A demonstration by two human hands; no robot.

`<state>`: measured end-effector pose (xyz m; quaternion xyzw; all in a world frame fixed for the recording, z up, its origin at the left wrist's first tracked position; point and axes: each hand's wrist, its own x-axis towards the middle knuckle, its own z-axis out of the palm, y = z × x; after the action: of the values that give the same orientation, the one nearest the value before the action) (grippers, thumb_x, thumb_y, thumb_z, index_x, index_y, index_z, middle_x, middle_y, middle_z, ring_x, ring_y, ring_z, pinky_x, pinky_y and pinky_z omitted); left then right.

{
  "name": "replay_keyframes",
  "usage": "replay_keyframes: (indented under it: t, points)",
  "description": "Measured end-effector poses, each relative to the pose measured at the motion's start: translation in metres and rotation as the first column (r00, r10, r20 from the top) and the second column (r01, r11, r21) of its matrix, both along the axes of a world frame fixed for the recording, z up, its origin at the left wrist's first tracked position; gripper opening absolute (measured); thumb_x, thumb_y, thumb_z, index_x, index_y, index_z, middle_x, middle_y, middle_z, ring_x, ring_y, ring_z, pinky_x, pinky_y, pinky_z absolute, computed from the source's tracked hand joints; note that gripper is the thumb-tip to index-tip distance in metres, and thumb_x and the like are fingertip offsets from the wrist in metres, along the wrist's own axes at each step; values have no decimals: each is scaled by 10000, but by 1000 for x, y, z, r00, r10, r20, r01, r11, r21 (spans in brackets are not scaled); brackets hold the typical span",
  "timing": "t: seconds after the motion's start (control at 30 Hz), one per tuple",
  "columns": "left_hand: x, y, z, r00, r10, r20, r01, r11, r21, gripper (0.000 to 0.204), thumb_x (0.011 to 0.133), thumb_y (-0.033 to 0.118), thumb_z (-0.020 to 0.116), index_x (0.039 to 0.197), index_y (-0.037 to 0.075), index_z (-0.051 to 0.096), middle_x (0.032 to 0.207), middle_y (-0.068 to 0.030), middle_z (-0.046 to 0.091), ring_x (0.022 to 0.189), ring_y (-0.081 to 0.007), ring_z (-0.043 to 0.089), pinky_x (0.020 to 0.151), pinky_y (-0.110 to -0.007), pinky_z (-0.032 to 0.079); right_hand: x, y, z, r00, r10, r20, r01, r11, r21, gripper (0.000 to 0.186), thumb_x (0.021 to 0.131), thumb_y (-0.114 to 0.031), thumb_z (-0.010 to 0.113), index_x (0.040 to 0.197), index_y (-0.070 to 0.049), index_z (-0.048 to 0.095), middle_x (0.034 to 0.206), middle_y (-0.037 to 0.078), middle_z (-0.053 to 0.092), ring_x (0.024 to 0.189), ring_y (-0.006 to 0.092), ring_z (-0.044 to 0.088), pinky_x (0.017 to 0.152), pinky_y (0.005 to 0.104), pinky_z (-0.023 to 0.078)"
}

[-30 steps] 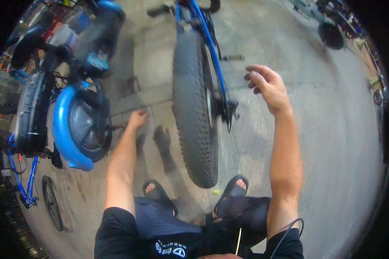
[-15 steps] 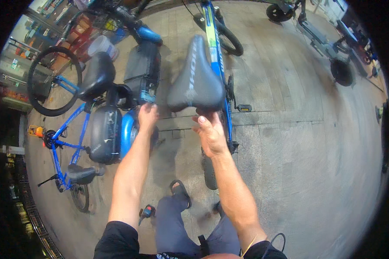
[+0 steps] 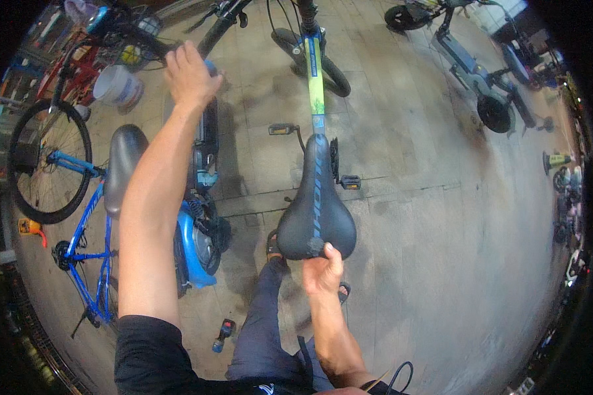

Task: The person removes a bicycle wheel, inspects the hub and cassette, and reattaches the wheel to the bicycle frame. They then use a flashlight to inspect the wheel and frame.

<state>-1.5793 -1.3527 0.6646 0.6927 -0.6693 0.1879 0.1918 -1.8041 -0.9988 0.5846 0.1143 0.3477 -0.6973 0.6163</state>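
One bare right hand (image 3: 322,270) clamps a black, pear-shaped saddle (image 3: 316,204) between thumb and fingers; the bare left hand (image 3: 191,76) overlaps a black handlebar grip (image 3: 221,31), finger closure impossible to tell.

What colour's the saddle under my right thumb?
The saddle is black with bluish-grey lettering, clearest in the head view.

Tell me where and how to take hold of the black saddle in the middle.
Probably best gripped at the broad rear edge of the saddle, from the wearer's side, thumb on top, fingers beneath: the wide end faces the wearer and the narrow nose points away. The right hand has its thumb there.
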Motion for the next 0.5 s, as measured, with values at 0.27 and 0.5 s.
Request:
replay_keyframes:
  t: [0.27,0.5]
  points:
    - [1,-44,13,990,-126,64,109,968,227,336,830,338,623,1088,125,652,1038,-180,673,1156,-340,539,997,-562,325,-22,-14,18,958,-286,-12,279,926,253,551,757,-163,580,1268,28,501,1304,179,549,1241,353,500,1113,531,334]
    - [24,-72,44,901,-316,297,280,947,157,483,814,379,630,1248,168,598,1165,-170,630,1166,-354,542,988,-563,349,-58,22,1,926,-373,-52,377,913,157,544,784,-266,499,1243,22,546,1252,191,595,1158,373,575,1044,543,420]
